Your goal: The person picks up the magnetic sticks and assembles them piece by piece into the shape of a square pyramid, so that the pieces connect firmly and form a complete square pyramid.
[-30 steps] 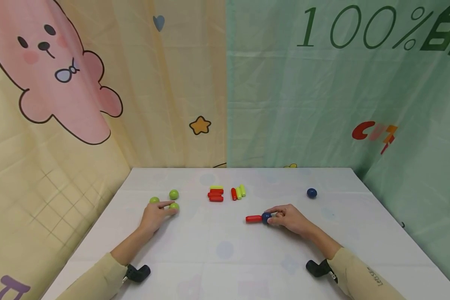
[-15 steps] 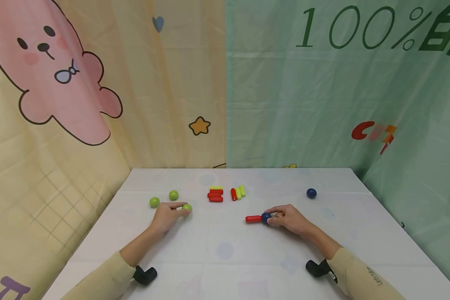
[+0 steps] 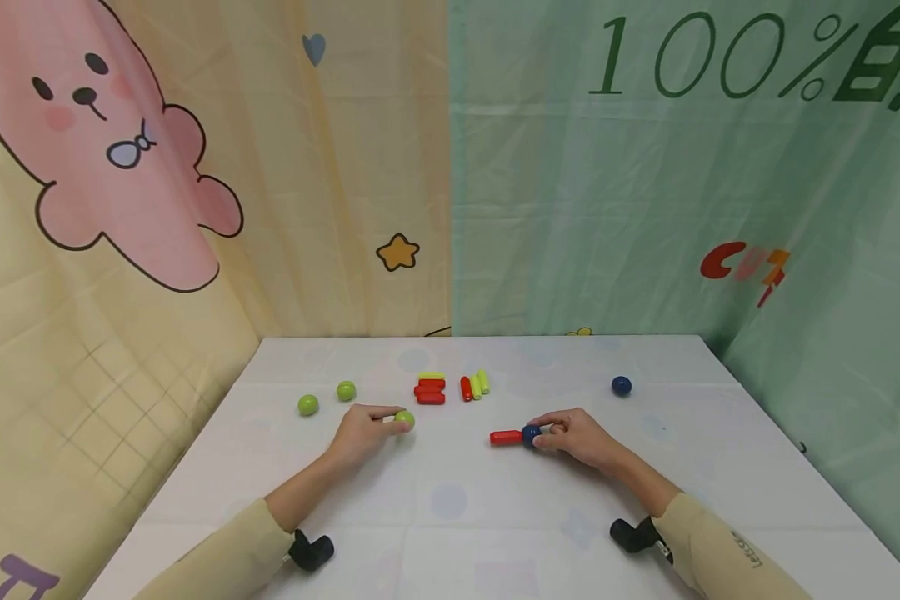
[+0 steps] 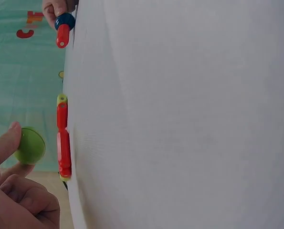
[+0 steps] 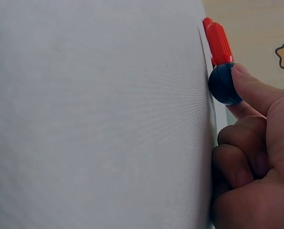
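My left hand [image 3: 363, 432] pinches a green ball [image 4: 30, 146] between thumb and forefinger; in the left wrist view the ball appears held off the table. On the right, my right hand [image 3: 576, 435] pinches a dark blue ball [image 5: 224, 85] between thumb and forefinger, low at the table. A red rod [image 3: 506, 438] meets the blue ball's left side, in line with it. Between the hands and farther back lie a stack-like row of red and yellow-green rods [image 3: 430, 388] and a second small group of rods [image 3: 475, 386].
Two more green balls rest at the left: a nearer one [image 3: 308, 405] and a farther one [image 3: 347, 390]. Another dark blue ball [image 3: 622, 386] lies at the back right. The white table [image 3: 450, 550] ends at printed curtains [image 3: 570, 208] behind.
My left hand has carried the green ball to the right, away from the other two green balls. My right hand has kept its place on the blue ball.
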Motion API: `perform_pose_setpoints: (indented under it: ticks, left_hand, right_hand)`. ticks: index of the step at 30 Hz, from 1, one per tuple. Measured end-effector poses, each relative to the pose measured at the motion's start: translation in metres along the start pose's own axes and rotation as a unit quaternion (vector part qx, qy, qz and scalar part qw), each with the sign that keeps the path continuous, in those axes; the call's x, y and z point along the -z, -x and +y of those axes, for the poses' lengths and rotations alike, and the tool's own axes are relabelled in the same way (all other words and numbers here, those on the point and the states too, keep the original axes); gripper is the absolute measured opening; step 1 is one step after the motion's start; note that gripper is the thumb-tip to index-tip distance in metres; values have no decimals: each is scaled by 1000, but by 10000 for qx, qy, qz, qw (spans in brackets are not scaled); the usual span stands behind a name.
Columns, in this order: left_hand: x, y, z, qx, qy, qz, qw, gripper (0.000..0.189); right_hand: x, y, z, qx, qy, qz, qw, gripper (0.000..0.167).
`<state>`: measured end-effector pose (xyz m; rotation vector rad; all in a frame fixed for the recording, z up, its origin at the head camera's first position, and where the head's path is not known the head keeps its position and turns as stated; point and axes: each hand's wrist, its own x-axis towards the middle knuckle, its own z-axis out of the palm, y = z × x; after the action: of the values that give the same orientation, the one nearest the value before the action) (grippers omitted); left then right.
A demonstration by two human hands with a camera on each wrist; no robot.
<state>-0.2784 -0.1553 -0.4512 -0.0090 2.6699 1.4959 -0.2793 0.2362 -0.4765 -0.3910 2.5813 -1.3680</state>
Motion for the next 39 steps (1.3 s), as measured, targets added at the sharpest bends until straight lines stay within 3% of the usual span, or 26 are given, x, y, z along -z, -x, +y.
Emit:
perform_pose_setpoints:
  ticks: [8, 23, 39]
  left_hand:
    - [-16, -1, 9, -267, -29, -239, 9994, 42]
    - [-43, -4, 24, -654, -71, -1004, 9928, 40]
    - [-69, -5, 35, -871, -138, -1271, 9880, 37]
  right_hand:
    - [0, -1, 1, -14, 14, 1, 10000, 42]
    - [0, -1, -1, 11, -6, 5, 10000, 43]
    - [-1, 0, -1, -15, 57, 31, 10000, 42]
